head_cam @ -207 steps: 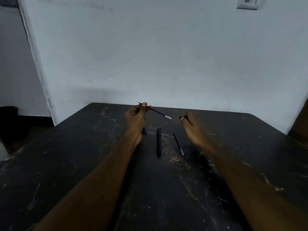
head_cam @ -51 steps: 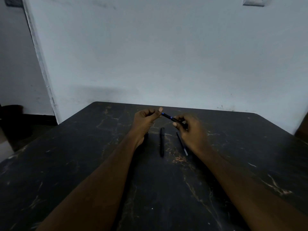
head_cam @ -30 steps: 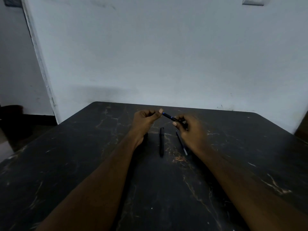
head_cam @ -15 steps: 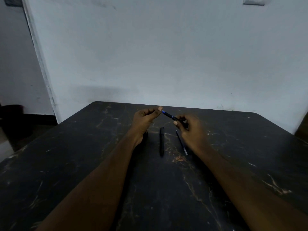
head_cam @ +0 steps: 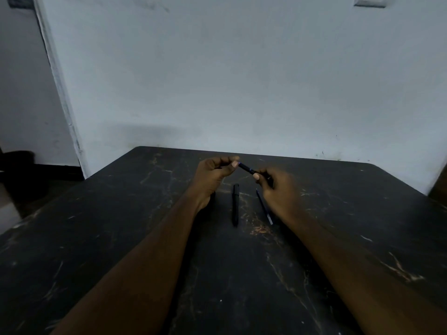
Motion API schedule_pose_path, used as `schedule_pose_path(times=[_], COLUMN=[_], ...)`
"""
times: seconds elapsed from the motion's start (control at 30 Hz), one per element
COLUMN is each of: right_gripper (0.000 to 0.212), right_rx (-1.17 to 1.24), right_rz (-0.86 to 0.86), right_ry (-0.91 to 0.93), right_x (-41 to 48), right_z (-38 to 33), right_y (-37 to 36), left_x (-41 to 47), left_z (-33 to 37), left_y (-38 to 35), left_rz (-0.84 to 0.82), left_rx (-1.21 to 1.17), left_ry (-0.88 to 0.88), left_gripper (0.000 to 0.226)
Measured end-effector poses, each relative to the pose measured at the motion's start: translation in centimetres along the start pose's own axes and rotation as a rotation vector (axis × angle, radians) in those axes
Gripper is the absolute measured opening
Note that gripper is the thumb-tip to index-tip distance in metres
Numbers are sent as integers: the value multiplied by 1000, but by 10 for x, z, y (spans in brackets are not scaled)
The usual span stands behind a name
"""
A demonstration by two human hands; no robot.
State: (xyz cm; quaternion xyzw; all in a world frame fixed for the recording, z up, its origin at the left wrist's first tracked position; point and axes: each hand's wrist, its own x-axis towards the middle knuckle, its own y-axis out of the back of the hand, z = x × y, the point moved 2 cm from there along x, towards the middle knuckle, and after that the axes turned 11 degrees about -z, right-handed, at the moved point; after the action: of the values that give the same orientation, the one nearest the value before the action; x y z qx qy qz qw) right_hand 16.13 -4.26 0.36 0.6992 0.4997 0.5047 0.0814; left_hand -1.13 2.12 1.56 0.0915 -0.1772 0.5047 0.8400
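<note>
Above the far middle of the dark table [head_cam: 121, 238], both hands hold one dark pen barrel [head_cam: 246, 168] between them. My left hand [head_cam: 212, 176] pinches its left end, where a thin blue refill enters. My right hand [head_cam: 278, 189] pinches its right end, fingers curled and slightly blurred. On the table below lie a black pen [head_cam: 235, 204], pointing away from me, and a thin blue refill with a pale tip [head_cam: 264, 206], partly hidden under my right hand.
The table's back edge meets a pale wall [head_cam: 242, 81]. A doorway gap with a dark floor [head_cam: 29, 184] opens at the left. A switch plate [head_cam: 368, 1] sits high on the wall at the right. The tabletop is scratched and worn.
Earlier my left hand held a bare blue refill apart from my right hand. Now the refill sits inside the barrel held by both hands. Over the last second the hands have barely shifted.
</note>
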Motion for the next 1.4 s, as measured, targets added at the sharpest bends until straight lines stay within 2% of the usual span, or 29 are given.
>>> schedule_pose_path(times=[0.13, 0.23, 0.4, 0.57, 0.7, 0.8, 0.97, 1.07, 1.2, 1.4], right_gripper=[9, 11, 12, 19, 18, 14, 11, 11, 12, 9], right_rx=[-1, -26, -14, -10, 1, 2, 4, -3, -3, 21], right_rz=[46, 40, 26, -19, -10, 8, 33, 31, 3, 21], right_ry=[11, 7, -7, -43, -42, -15, 7, 15, -7, -5], right_x=[0, 0, -1, -1, -1, 0, 0, 0, 1, 1], right_z=[-2, -3, -4, -4, -5, -5, -4, -2, 0, -1], right_y=[2, 3, 4, 2, 3, 4, 3, 2, 0, 1], left_x=[-1, -1, 0, 1, 3, 2, 1, 1, 2, 0], left_z=[3, 0, -4, -4, -3, -2, -4, -5, -5, -2], left_y=[0, 2, 1, 1, 1, 2, 2, 1, 1, -1], left_rz=[44, 112, 85, 33, -17, -23, 40, 16, -11, -22], left_rx=[-22, 30, 57, 8, 7, -8, 106, 120, 83, 16], left_ry=[16, 34, 2, 0, -1, 20, 24, -2, 9, 14], left_gripper=[8, 18, 32, 5, 13, 6, 36, 31, 9, 10])
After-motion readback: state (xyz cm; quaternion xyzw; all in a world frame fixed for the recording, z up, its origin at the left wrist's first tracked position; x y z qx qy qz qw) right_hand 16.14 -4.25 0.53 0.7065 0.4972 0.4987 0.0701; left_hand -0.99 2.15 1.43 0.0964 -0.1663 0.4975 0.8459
